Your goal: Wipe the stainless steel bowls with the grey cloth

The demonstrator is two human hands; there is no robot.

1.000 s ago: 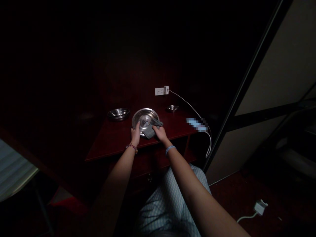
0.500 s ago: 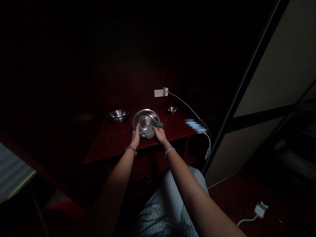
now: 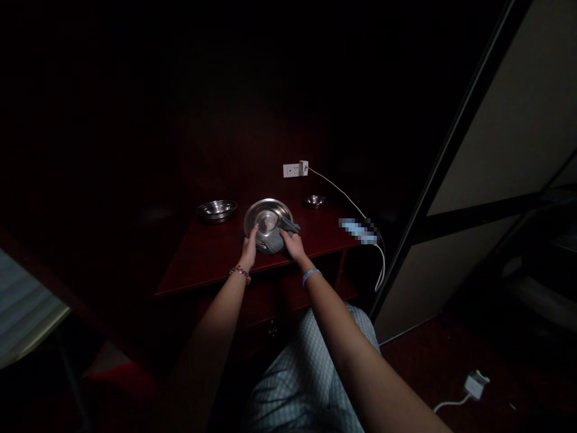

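Note:
A round steel plate [image 3: 270,210] stands tilted on the dark red table [image 3: 211,258], its near edge lifted. My left hand [image 3: 249,248] grips the plate's near left rim, thumb on the inside. My right hand [image 3: 293,243] presses a grey cloth [image 3: 274,236] against the plate's lower right part, fingers closed on the cloth.
A second steel plate [image 3: 217,209] lies to the left and a small steel bowl [image 3: 314,199] at the back right. A white socket strip [image 3: 295,169] with a cable [image 3: 356,210] runs to a blurred device [image 3: 358,229]. Another charger [image 3: 472,383] lies on the floor.
The cloth and my right hand have slid a little left and lower on the plate. The plate has tipped slightly more upright.

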